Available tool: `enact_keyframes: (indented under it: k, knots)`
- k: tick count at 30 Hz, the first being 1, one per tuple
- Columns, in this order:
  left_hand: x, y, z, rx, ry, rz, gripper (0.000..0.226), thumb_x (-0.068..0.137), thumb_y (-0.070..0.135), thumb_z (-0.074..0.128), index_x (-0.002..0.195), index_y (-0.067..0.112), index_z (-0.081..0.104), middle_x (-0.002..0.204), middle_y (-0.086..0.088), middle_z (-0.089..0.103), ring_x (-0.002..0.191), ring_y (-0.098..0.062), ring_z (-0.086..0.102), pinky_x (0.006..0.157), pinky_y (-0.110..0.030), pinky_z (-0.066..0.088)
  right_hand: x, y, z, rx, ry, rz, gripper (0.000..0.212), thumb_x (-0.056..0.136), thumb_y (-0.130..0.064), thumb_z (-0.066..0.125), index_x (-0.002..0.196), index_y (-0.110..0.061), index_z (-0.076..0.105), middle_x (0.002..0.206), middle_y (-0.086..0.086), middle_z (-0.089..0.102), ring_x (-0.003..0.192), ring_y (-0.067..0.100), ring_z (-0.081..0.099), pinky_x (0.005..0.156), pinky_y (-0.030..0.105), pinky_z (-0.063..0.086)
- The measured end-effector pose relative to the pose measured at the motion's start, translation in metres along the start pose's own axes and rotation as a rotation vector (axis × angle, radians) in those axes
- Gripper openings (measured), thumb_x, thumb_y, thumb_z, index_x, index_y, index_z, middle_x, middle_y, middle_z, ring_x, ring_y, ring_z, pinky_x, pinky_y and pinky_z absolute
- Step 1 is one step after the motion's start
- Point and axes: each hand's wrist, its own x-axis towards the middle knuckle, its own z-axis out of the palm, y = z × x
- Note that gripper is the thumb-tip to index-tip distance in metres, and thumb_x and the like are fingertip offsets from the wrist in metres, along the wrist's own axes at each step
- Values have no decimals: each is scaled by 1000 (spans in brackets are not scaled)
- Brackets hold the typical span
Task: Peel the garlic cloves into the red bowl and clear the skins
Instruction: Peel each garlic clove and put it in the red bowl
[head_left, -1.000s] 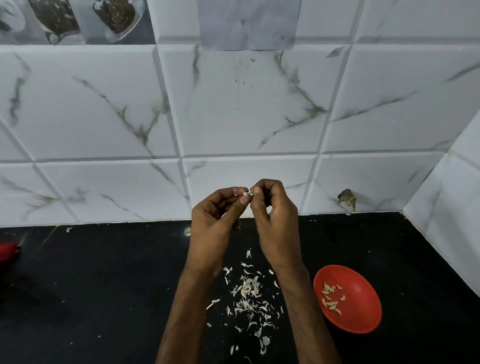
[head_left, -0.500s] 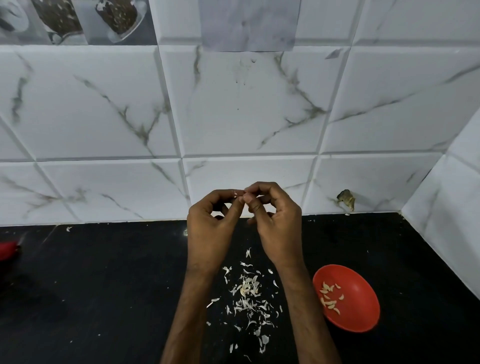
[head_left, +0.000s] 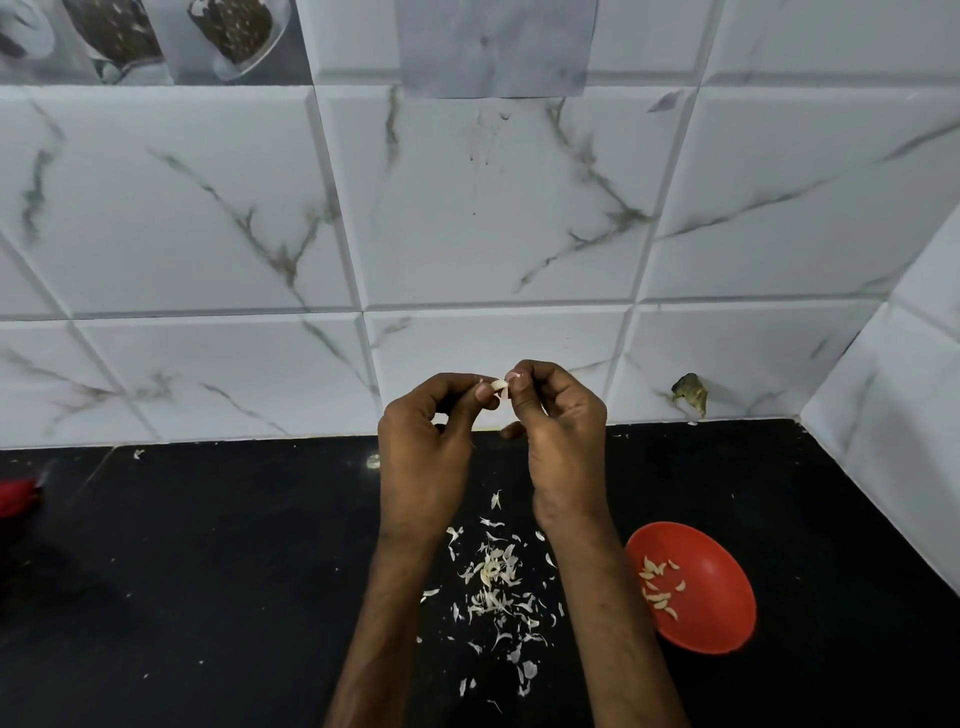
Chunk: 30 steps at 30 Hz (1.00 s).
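Change: fingertips have parted slightly since half a second ago, so the clove (head_left: 500, 385) now shows between them; we find hands and bowl otherwise in much the same places.
Left hand (head_left: 423, 457): fingers curled, thumb and forefinger pinching the clove's left end.
Right hand (head_left: 563, 441): fingers curled, thumb and forefinger tips on the clove's right end; whether they grip skin or flesh we cannot tell.
Clove: held in the air above the desk (head_left: 208, 571), in front of the tiled wall (head_left: 467, 234), touching both hands. Its long axis runs roughly left to right, from one hand to the other.
Bowl (head_left: 727, 597): on the desk just beside the right forearm, down and to the right of the clove, with peeled cloves (head_left: 657, 587) inside.
Skins (head_left: 493, 577): scattered on the desk between the forearms, directly below the hands.
Deciding relation: the bowl lies on the right hand's side, with the left hand well apart from it. We judge the right hand better placed to drop the clove in.
Step judged: peeling in progress; clearing of skins not yet begun.
Risk: a drop from here would land among the skins, not in the bowl.
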Motion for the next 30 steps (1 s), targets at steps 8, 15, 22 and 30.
enact_keyframes:
  k: [8, 15, 22, 30]
  knots:
    - [-2, 1, 1, -43, -18, 50, 12, 96, 13, 65, 94, 22, 74, 83, 11, 73, 61, -8, 57, 57, -30, 47, -3, -8, -1, 79, -88, 107, 20, 102, -14, 56, 86, -17, 67, 80, -5, 68, 75, 4, 59, 56, 22, 47]
    - [-4, -2, 0, -179, 36, 2, 7, 93, 14, 69, 95, 17, 75, 87, 0, 75, 59, -15, 56, 50, -36, 47, -6, -7, 0, 69, -109, 70, 16, 100, -15, 59, 86, -16, 66, 82, -3, 68, 77, 5, 59, 56, 22, 48]
    - [-6, 1, -2, -195, -40, 26, 17, 84, 27, 74, 96, 15, 77, 91, -2, 76, 57, -26, 55, 47, -41, 47, -4, -5, -2, 41, -73, 19, 20, 100, -11, 60, 84, -21, 66, 84, 0, 69, 84, 14, 64, 56, 23, 48]
    - [-5, 2, 0, -283, 2, 20, 17, 78, 19, 78, 92, 13, 71, 95, 0, 73, 69, -19, 60, 45, -28, 43, -5, -1, 2, 102, 1, 12, 14, 104, -11, 53, 92, -11, 61, 82, 2, 65, 78, 12, 64, 57, 26, 52]
